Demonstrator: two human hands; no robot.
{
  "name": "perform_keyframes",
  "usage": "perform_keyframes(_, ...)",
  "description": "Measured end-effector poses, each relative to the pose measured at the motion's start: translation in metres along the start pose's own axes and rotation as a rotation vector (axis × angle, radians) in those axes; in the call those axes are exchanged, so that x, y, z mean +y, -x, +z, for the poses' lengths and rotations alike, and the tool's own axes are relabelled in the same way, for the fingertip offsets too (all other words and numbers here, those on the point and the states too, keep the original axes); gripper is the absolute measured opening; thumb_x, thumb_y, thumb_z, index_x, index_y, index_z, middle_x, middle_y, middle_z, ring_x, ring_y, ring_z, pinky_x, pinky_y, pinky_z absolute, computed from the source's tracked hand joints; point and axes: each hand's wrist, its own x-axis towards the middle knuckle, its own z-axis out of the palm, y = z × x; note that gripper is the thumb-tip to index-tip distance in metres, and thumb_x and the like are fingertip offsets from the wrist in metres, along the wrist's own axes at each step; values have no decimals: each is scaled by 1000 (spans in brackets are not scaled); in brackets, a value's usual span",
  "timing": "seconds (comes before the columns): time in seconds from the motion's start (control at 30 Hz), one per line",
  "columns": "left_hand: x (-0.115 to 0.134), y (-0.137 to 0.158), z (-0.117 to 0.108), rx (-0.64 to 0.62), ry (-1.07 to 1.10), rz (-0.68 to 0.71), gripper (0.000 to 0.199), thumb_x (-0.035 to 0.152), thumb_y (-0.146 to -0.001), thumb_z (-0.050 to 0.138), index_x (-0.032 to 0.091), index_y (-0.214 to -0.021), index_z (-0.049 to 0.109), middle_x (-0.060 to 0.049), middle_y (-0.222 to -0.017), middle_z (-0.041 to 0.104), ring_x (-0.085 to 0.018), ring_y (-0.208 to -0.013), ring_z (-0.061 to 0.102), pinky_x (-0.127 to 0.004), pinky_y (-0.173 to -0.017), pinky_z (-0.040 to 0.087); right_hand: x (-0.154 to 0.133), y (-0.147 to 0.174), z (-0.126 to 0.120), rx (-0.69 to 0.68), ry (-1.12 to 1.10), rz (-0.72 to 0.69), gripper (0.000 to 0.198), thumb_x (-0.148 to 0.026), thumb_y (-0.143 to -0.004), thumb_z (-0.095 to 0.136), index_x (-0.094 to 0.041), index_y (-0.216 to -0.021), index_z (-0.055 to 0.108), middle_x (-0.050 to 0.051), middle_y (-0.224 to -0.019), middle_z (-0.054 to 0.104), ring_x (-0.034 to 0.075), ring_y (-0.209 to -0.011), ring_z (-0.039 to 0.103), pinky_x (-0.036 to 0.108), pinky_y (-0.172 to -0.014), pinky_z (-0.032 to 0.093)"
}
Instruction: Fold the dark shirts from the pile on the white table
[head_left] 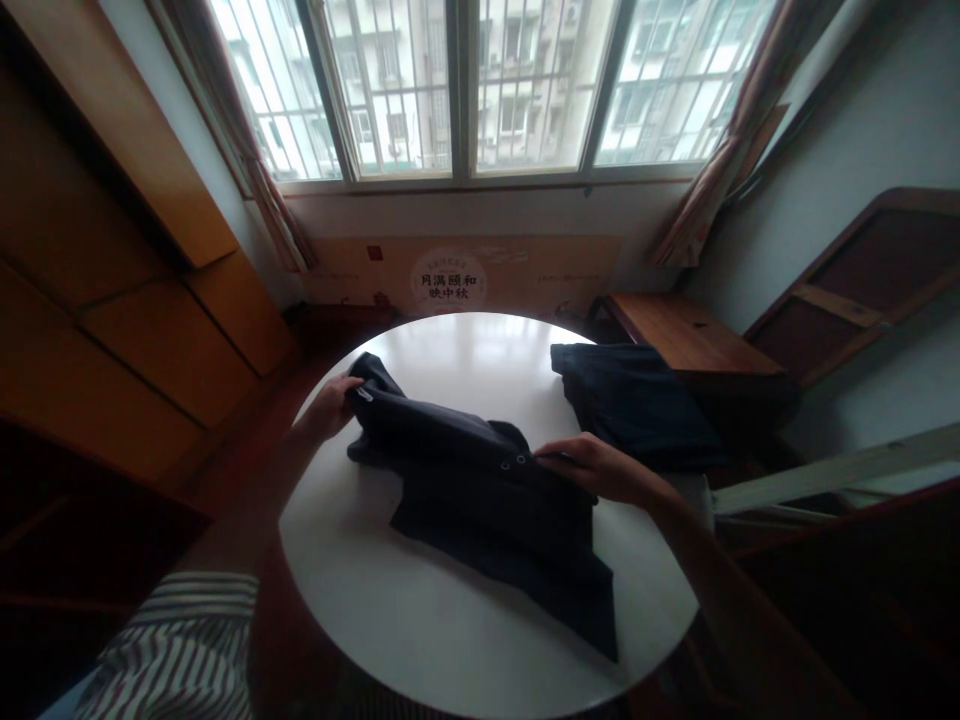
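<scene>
A pair of dark navy pants [487,500] lies bunched and partly lifted across the round white table [420,620]. Two metal eyelets show on its waistband, close to my right hand. My left hand [334,403] grips the far left end of the fabric, beside a small white mark on it. With thumb and fingers closed, my right hand [589,465] pinches the upper edge just right of the eyelets. One corner of the cloth hangs toward the table's near right side. Folds hide part of the pants.
Folded dark clothing [637,405] rests at the table's right edge. Beyond it are a wooden desk [690,325] and a leaning wood-framed panel [855,270]. Yellow-brown cabinets [157,330] line the left, and a barred window [465,90] spans the far wall.
</scene>
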Motion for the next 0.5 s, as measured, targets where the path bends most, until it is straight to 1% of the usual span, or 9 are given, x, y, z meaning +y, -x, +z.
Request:
perform_keyframes(0.03, -1, 2, -5, -23, -47, -31, 15, 25, -65, 65, 16, -76, 62, 0, -56, 59, -14, -46, 55, -22, -41, 41, -3, 5, 0, -27, -8, -17, 38, -45, -92, 54, -17, -105, 77, 6, -82, 74, 18, -70, 64, 26, -65, 47)
perform_keyframes(0.1, -2, 6, -13, -103, -219, -115, 19, 22, -59, 67, 17, -77, 62, 1, -56, 60, -14, -44, 55, -21, -39, 38, -8, 13, 0, -41, -9, -28, 39, -49, -89, 59, -17, -102, 78, 6, -78, 73, 16, -66, 61, 26, -62, 45)
perform_keyframes(0.17, -1, 11, -16, -183, -399, -170, 26, 20, -54, 68, 18, -80, 61, 3, -59, 63, -14, -47, 57, -20, -41, 38, -9, 17, 2, -59, -21, -5, 44, -55, -87, 61, -16, -97, 78, 5, -70, 69, 14, -59, 56, 25, -55, 41)
perform_keyframes(0.2, -1, 14, -16, -221, -447, -197, 29, 21, -54, 69, 19, -82, 61, 2, -62, 65, -15, -50, 59, -20, -43, 39, -9, 17, 3, -74, -42, 26, 48, -59, -88, 58, -15, -93, 78, 4, -65, 67, 13, -54, 52, 24, -51, 38)
perform_keyframes(0.27, 1, 21, -10, -292, -450, -269, 38, 26, -55, 74, 18, -91, 62, 1, -67, 68, -17, -56, 63, -21, -47, 42, -7, 11, 8, -98, -97, 108, 61, -65, -93, 44, -13, -87, 77, 3, -58, 61, 11, -48, 46, 24, -46, 33)
perform_keyframes(0.33, 4, 27, -3, -373, -424, -347, 45, 34, -57, 79, 16, -95, 64, 0, -66, 68, -18, -58, 63, -22, -49, 44, -4, 0, 15, -71, -91, 165, 66, -66, -95, 36, -13, -86, 74, 3, -58, 59, 11, -48, 46, 24, -46, 33)
perform_keyframes(0.37, 6, 30, 1, -431, -398, -368, 44, 36, -57, 81, 16, -93, 66, -1, -65, 68, -18, -60, 64, -22, -51, 45, -3, -5, 18, -48, -65, 172, 64, -66, -95, 38, -13, -90, 73, 3, -61, 61, 12, -50, 49, 24, -48, 35)
perform_keyframes(0.43, 12, 35, 7, -568, -301, -381, 37, 41, -59, 83, 16, -83, 68, -2, -64, 67, -20, -64, 65, -25, -56, 49, -3, -13, 26, -18, -4, 153, 56, -65, -91, 49, -15, -107, 68, 3, -71, 64, 15, -60, 56, 25, -55, 40)
perform_keyframes(0.5, 20, 41, 8, -661, -180, -371, 34, 44, -61, 83, 17, -75, 68, -3, -66, 68, -21, -67, 65, -27, -58, 51, -5, -16, 34, -6, 73, 141, 63, -64, -83, 63, -17, -124, 59, 3, -78, 66, 17, -67, 59, 27, -61, 45)
